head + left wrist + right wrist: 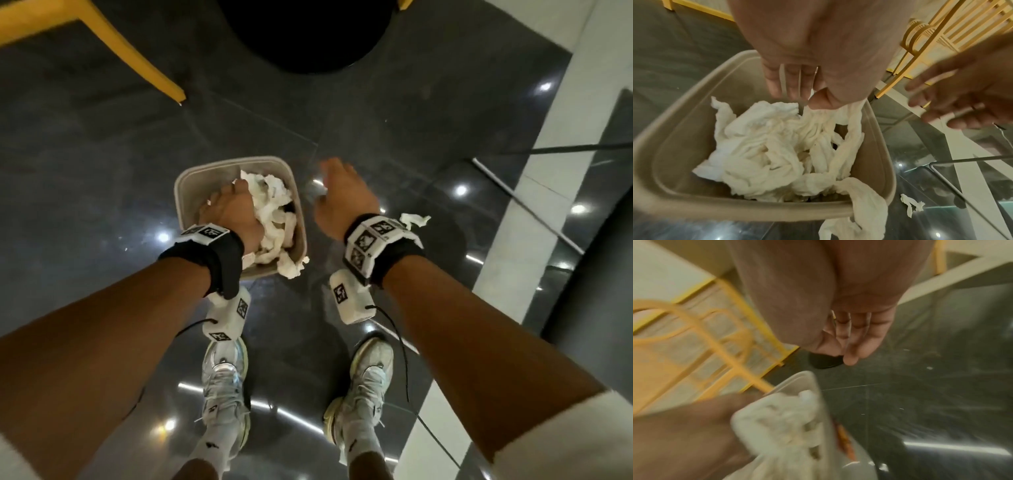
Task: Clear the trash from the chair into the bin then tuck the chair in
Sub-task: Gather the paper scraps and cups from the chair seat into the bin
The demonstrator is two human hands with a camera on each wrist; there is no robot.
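Observation:
A beige square bin (189, 181) stands on the dark floor, piled with crumpled white tissue (274, 212). My left hand (229, 209) reaches into it from above. In the left wrist view, the left hand (797, 97) has straight fingers pointing down, and the thumb touches the tissue (764, 146). One tissue strip (865, 211) hangs over the near rim of the bin (694, 209). My right hand (329, 185) hovers right of the bin, fingers spread and empty. A tissue scrap (414, 219) lies on the floor beside it. The yellow chair (953, 29) stands beyond the bin.
A yellow chair leg (144, 61) crosses the upper left and a black round table base (308, 31) sits at the top. A pale floor strip (534, 178) and thin metal rods (527, 202) run along the right. My shoes (222, 377) stand just behind the bin.

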